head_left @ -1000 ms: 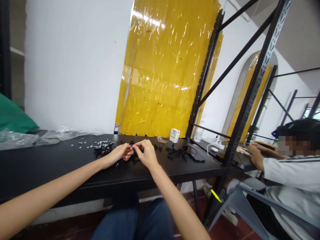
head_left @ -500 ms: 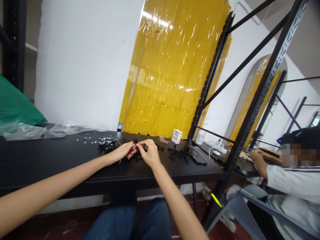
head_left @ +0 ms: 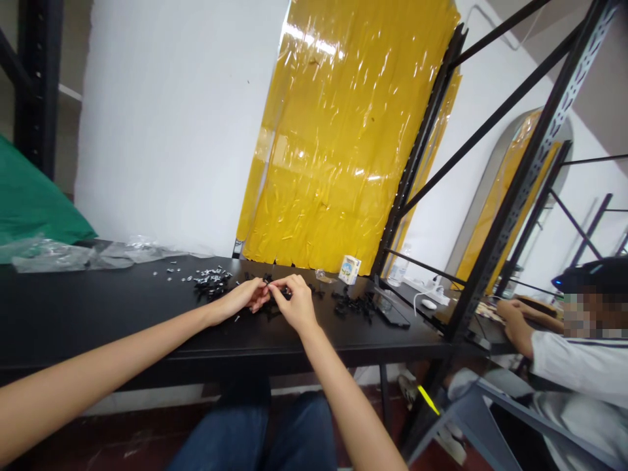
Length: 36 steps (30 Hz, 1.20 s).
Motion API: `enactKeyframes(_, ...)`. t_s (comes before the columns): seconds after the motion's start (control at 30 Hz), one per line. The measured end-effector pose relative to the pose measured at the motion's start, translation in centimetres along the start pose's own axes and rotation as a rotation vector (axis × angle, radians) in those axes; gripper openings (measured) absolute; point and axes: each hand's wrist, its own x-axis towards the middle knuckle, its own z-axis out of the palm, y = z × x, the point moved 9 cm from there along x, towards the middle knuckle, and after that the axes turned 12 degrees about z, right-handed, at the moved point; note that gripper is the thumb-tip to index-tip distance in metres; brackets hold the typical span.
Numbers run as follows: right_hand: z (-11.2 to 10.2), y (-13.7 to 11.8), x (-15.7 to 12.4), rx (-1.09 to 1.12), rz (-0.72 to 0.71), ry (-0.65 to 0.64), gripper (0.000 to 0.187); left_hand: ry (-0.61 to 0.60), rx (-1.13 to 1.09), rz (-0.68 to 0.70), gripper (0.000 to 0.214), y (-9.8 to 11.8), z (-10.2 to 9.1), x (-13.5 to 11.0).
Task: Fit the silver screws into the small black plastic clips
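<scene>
My left hand [head_left: 246,297] and my right hand [head_left: 293,299] meet fingertip to fingertip just above the black table [head_left: 122,320]. Both are closed in a pinch around a small black part [head_left: 267,279], mostly hidden by the fingers. More black parts lie under and behind the hands. Left of my left hand is a heap of small black parts [head_left: 209,288], with shiny metal screws [head_left: 212,271] at its back edge. To the right of my right hand lies a second cluster of black parts [head_left: 354,302].
A phone [head_left: 392,314] and a small white box [head_left: 349,269] are on the right of the table. Clear plastic bags [head_left: 73,252] lie along the back left. A black rack post [head_left: 510,216] rises at the right, with a seated person [head_left: 579,353] beyond it.
The view has shifted slightly, so the surroundings sit a little further right. Both hands keep the same pinch at nearly the same spot.
</scene>
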Motion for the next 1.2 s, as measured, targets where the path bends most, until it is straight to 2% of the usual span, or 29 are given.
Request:
enactKeyframes(0.27,0.0,0.1,-0.1,0.002,0.006,-0.005,0.012,-0.031,-0.011,-0.019,0.036,0.0,0.3,0.0)
enactKeyframes(0.4,0.0,0.0,-0.2,0.005,0.002,-0.006,0.012,-0.004,-0.001,-0.027,0.035,-0.3,0.0,0.1)
enactKeyframes(0.87,-0.1,0.0,-0.1,0.008,-0.006,-0.006,0.013,-0.084,-0.012,-0.007,0.033,-0.6,0.3,0.3)
enactKeyframes(1.1,0.1,0.1,0.0,0.004,-0.003,-0.019,0.013,-0.045,0.166,0.009,0.04,0.3,0.2,0.0)
enactKeyframes(1.2,0.2,0.1,0.0,0.007,-0.007,-0.022,0.012,-0.035,0.174,0.018,0.042,0.6,0.3,-0.1)
